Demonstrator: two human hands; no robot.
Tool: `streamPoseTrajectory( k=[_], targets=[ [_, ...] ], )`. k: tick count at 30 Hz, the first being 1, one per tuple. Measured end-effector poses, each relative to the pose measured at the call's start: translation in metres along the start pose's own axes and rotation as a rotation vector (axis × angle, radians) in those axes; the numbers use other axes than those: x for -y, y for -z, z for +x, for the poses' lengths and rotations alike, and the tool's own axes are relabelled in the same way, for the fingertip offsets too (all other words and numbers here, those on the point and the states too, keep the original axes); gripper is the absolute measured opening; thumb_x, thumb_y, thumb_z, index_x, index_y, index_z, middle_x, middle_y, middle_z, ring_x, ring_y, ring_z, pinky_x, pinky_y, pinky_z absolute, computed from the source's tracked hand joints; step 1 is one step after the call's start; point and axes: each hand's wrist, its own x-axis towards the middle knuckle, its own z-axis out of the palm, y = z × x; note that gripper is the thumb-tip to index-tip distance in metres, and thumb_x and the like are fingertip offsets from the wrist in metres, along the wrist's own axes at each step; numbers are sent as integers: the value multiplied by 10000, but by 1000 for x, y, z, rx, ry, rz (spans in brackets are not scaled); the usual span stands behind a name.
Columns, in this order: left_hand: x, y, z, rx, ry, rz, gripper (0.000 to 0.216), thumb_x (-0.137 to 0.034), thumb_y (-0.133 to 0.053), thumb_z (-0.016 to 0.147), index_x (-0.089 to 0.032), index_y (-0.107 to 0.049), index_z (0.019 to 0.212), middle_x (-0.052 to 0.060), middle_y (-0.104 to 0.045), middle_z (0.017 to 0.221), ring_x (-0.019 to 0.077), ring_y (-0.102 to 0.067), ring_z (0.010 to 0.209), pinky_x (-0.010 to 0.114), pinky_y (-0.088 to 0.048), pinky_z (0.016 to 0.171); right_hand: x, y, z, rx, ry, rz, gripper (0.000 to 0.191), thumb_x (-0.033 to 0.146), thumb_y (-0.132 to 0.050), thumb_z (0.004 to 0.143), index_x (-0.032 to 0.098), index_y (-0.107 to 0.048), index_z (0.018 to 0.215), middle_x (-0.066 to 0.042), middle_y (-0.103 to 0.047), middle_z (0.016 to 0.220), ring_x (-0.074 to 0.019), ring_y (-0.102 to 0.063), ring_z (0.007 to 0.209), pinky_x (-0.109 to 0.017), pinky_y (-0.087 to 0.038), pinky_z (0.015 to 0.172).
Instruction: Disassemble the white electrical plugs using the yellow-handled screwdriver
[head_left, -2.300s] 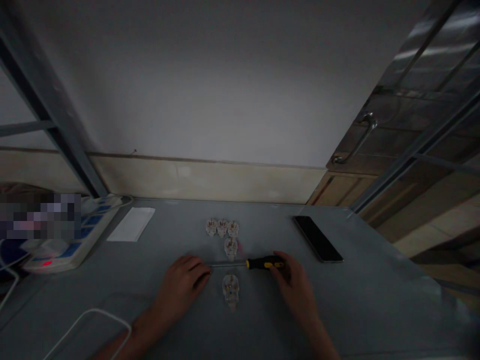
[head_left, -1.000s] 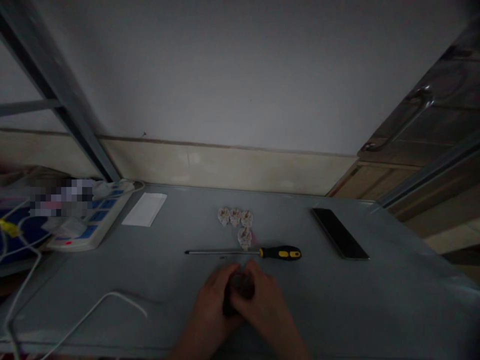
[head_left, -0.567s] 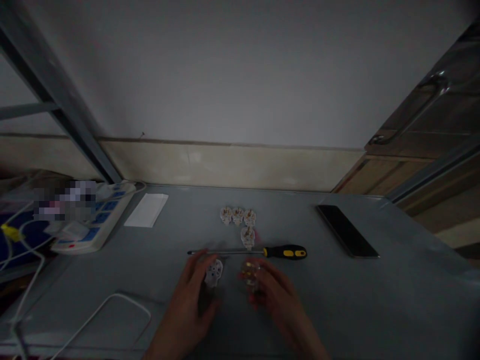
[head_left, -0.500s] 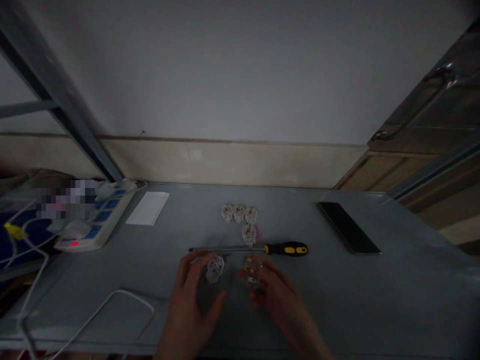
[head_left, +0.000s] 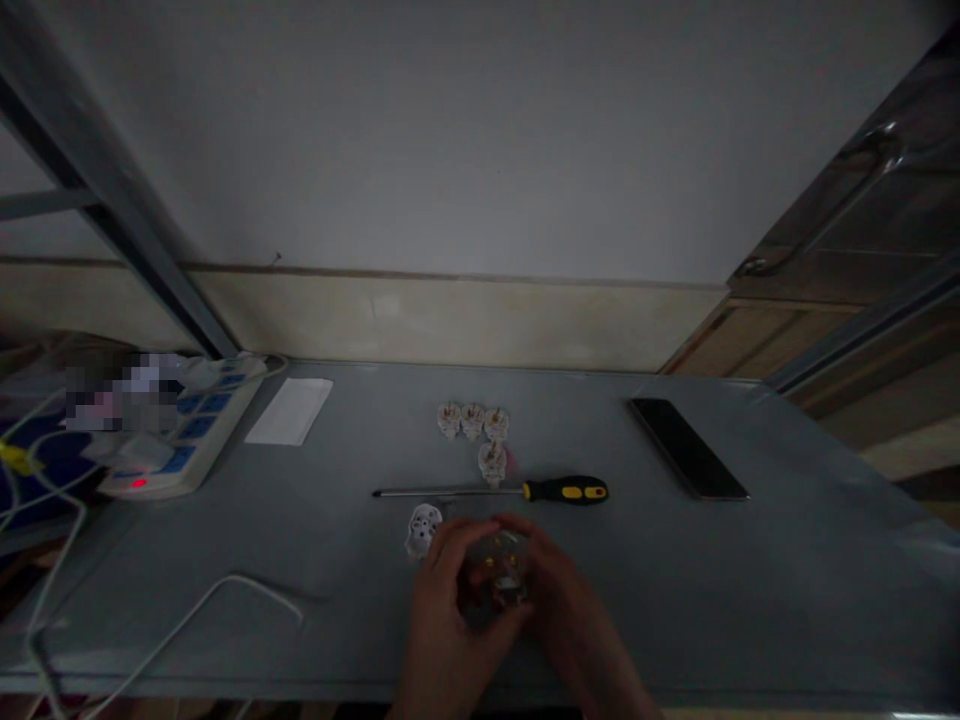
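Between my hands is a plug part with brass-coloured contacts, just above the grey table. My left hand curls round its left side, fingertips at the top and thumb below. From the right, my right hand grips the same part, hiding some of it. Left of my left hand's fingers lies a white plug cover with round holes. Beyond my hands a screwdriver with a black and yellow handle lies crosswise. Several white plug pieces with metal pins lie behind it, one closer to the screwdriver.
A dark phone lies at the right. At the left are a power strip with a red light, a white paper and a white cable. The wall bounds the table at the back.
My left hand has moved right, away from the white plug cover, and now closes on the plug part in my right hand. The cover stays on the table.
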Motion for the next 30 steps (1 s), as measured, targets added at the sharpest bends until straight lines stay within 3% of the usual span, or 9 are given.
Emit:
streamPoseTrajectory(
  k=[5,10,12,15,18,20,25,28,30],
  targets=[
    [9,-6,-5,46,69,-102,525,-93,-745,683,-252,-577,1154,42,-678,1023,229,-673,860,340,-587,745,8,4,-2,-40,-87,67,635,669,-605,816,218,-519,1254,-76,-755,815,-247,-733,767,-356,-533,729],
    [22,-4,-8,4,69,-137,535,-96,-719,705,-257,-526,1178,46,-666,1085,253,-663,989,366,-565,848,9,8,2,12,-132,-37,746,786,-530,780,233,-548,1281,-110,-760,941,-278,-731,869,-407,-557,775],
    [27,-3,-8,-22,49,-133,517,-122,-709,734,-256,-516,1194,53,-658,1113,258,-655,1015,374,-559,864,16,8,-3,-90,-6,-206,651,732,-479,850,249,-586,1273,-118,-746,1039,-270,-716,924,-415,-561,814],
    [31,-1,-7,-50,6,-87,500,-138,-687,755,-253,-514,1210,63,-652,1119,264,-650,1008,377,-562,840,35,8,-16,-243,417,-624,349,516,-566,909,304,-671,1166,-80,-710,1130,-225,-683,971,-366,-559,866],
    [29,0,-6,-33,-43,-30,506,-135,-676,740,-267,-526,1205,61,-653,1092,266,-648,965,385,-570,801,53,4,-21,16,790,-1000,172,294,-673,870,323,-709,1035,-29,-709,975,-180,-672,885,-283,-570,772],
    [26,1,-6,-11,-68,-9,495,-138,-662,746,-281,-529,1201,54,-655,1070,265,-647,947,397,-574,802,56,0,-16,168,853,-1158,155,224,-663,877,296,-702,1008,-16,-704,926,-170,-662,852,-278,-570,746],
    [25,0,-9,-5,-121,-8,430,-134,-629,766,-273,-546,1165,57,-660,1035,256,-652,947,385,-571,808,54,-10,0,308,861,-1286,76,205,-615,920,244,-680,922,3,-714,868,-163,-662,819,-268,-575,737],
    [31,-3,-12,-40,-138,-4,396,-179,-662,766,-235,-578,1149,55,-655,972,240,-645,872,362,-561,767,66,-3,-3,274,1008,-1224,206,215,-504,983,232,-665,857,14,-697,764,-128,-653,712,-217,-559,658],
    [34,-6,-13,-65,-157,4,444,-199,-689,753,-219,-588,1184,58,-658,977,237,-643,858,353,-558,758,78,9,-7,179,1097,-1192,171,221,-516,980,241,-670,906,13,-705,778,-114,-673,723,-184,-564,676]
  ],
)
